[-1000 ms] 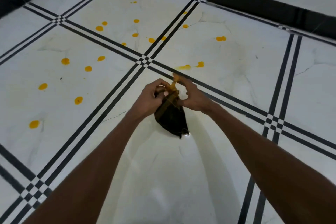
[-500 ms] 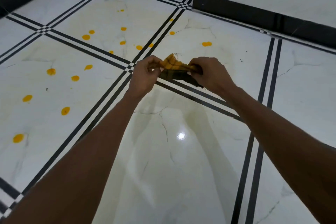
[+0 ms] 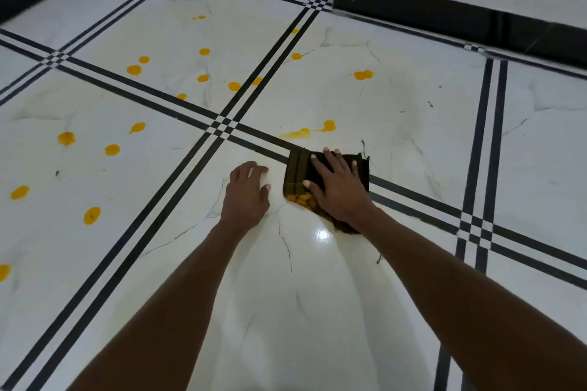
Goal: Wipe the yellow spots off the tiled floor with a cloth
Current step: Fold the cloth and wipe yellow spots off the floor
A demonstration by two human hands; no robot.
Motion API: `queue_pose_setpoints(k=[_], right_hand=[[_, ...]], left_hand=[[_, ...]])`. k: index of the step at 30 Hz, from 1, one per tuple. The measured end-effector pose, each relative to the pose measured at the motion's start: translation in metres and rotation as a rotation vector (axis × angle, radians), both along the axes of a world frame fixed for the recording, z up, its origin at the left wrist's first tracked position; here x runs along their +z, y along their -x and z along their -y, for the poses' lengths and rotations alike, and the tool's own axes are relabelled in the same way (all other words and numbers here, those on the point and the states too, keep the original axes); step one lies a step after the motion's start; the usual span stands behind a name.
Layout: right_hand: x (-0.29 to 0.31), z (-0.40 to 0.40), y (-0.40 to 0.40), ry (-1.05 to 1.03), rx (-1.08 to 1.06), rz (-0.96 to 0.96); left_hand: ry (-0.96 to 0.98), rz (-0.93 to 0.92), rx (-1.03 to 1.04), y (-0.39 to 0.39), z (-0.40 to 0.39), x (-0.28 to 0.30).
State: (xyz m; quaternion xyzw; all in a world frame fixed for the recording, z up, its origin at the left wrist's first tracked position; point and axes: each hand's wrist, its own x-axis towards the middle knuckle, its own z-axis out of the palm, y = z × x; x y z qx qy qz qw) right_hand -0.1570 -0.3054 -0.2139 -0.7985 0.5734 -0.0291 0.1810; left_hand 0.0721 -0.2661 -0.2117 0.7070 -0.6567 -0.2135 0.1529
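Straight right-hand fingers (image 3: 327, 165) flat on folded dark cloth (image 3: 297, 173); left hand (image 3: 246, 192) relaxed, empty, on glossy marbled tile (image 3: 317, 311).

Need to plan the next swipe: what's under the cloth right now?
The cloth, pressed flat by the right hand, lies across the black tile lines. Any spots beneath it are hidden.
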Motion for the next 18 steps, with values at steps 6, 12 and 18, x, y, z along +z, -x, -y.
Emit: queue_pose_setpoints(k=[6, 12, 18], right_hand=[[-0.034, 0.040, 0.007, 0.265, -0.168, -0.066], [-0.035, 0.123, 0.008, 0.250, -0.177, -0.076], [-0.031, 0.164, -0.009, 0.218, -0.118, -0.093]], left_hand=[[0.053, 0.153, 0.040, -0.006, 0.039, -0.024], [0.122, 0.220, 0.082, 0.001, 0.039, -0.033], [0.094, 0.224, 0.103, 0.002, 0.041, -0.031]])
